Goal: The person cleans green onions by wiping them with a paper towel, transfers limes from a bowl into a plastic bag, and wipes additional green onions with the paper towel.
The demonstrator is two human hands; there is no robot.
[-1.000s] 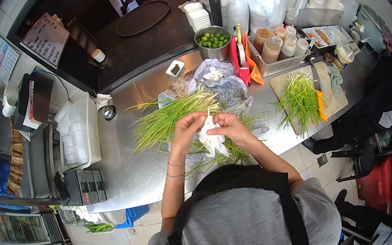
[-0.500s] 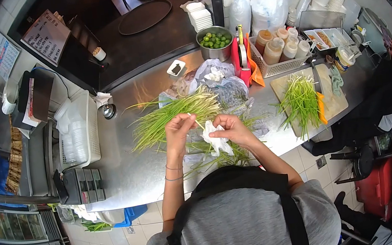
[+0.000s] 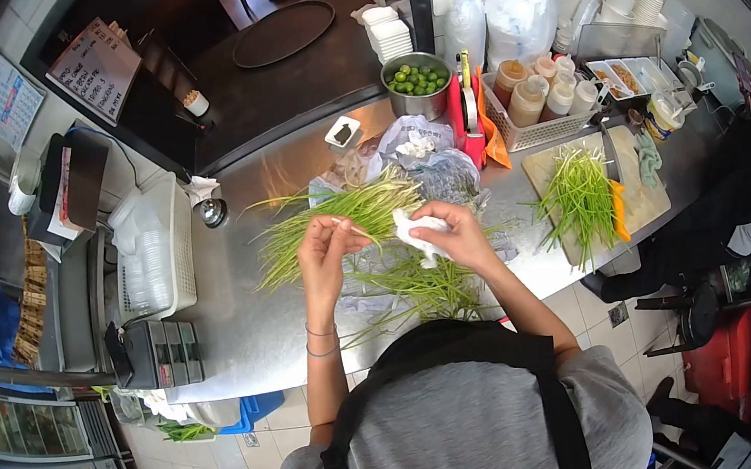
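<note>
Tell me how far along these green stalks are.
The bunch on the cutting board looks done, roughly gathered. The left hand pinches one stalk; the right hand holds a crumpled white wipe. Loose, tangled stalks nearest the person look left; I can't tell about the big pile.

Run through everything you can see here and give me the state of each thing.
Left hand: pinching a thin stalk
Right hand: closed on white wad
Long greens: loosely heaped
Metal pot: uncovered, holding green fruit
Cutting board: flat, partly covered by greens
Bottle basket: open-topped, filled
Round tray: lying flat
</note>
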